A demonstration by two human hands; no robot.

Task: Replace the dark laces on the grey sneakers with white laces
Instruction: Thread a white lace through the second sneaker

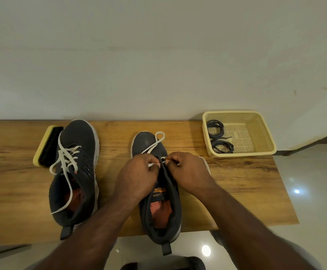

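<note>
while both curl, left hand and right hand pinch white lace.

Wooden table against pale wall; glossy tiled floor.

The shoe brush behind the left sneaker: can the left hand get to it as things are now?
Probably not at once. The left hand pinches the white lace on the near sneaker, and the other sneaker lies between it and the shoe brush. It would need to let go and reach over.
</note>
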